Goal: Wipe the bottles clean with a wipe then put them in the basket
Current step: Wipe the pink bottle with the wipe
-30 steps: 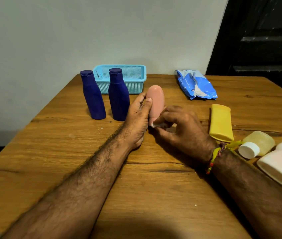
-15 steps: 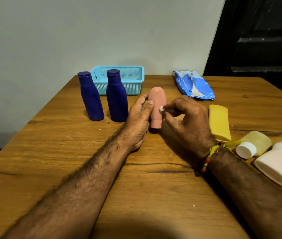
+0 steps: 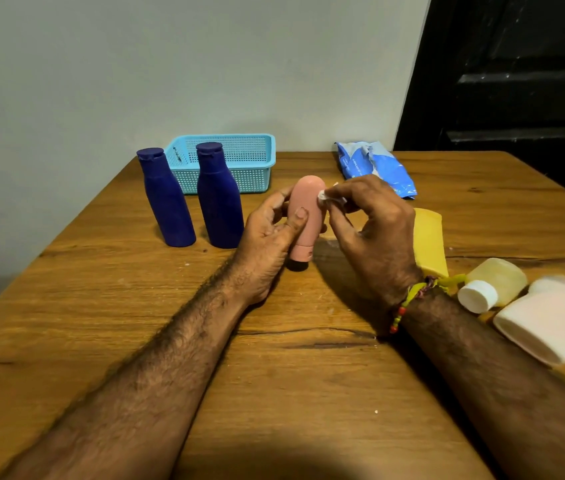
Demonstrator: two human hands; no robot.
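At mid-table the left hand (image 3: 267, 237) grips the pink bottle (image 3: 305, 216), cap down. Right hand (image 3: 374, 233) pinches a wipe (image 3: 324, 196) against its upper right side. Basket (image 3: 239, 157) sits far left

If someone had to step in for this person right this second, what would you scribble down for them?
Left hand: gripping the pink bottle, which stands cap-down on the table.
Right hand: pinching a small white wipe against the upper part of the pink bottle.
Two blue bottles stand upright in front of the basket.
Yellow bottle, pale bottle with a white cap and white bottle lie on the right.
Wipe packet sits at the back.
Done: no bottle shows in the basket.
Left: finish the pink bottle, basket it, then the rest. Which others are already wiped cannot be told.
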